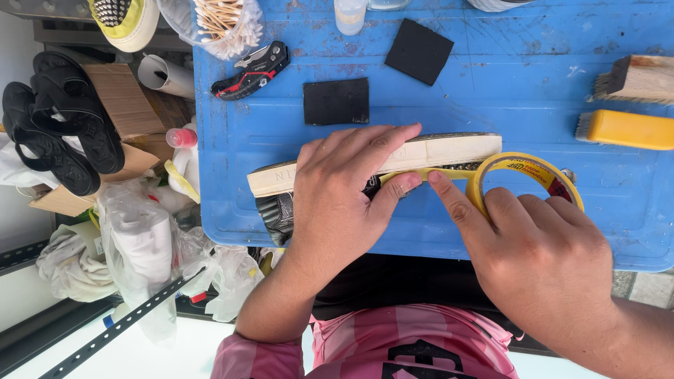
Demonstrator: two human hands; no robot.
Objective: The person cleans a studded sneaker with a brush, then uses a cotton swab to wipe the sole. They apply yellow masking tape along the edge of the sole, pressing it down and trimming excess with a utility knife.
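Blue bench (281,147) carries a shoe (449,151) lying on its side, cream sole edge up. Left hand (337,189) clamps down over its midsection, fingers closed on it. Right hand (540,260) grips yellow masking tape roll (526,172), strip pulled along the sole. Shoe likely light, sole stiff; tape thin, tears easily.

Left hand (335,193) covers the shoe's (435,151) middle; right hand (540,263) hides half the tape roll (528,168); top edge cuts 1 bottle (349,14).
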